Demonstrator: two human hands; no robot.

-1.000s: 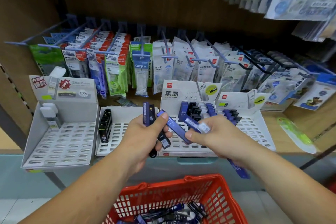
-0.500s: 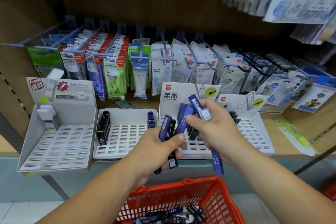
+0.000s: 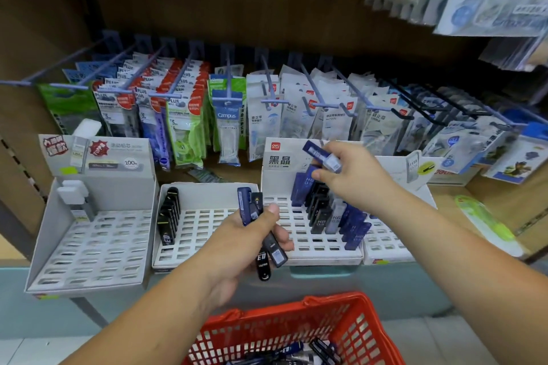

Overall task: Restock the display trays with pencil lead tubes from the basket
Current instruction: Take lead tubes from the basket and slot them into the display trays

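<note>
Lead tubes (image 3: 245, 207), slim dark-blue and black cases with small printed labels, are sitting fanned in the left hand (image 3: 246, 246), whose fingers are curling round the bundle near the middle of the view. At about one o'clock from it, the right hand (image 3: 355, 181) is pinching one blue tube (image 3: 321, 155) with a clear end, over the white slotted tray (image 3: 302, 234) where a row of tubes (image 3: 335, 216) is standing upright. Loose tubes (image 3: 289, 350), seemingly the same kind, are lying in the red basket (image 3: 335, 301) at six o'clock.
</note>
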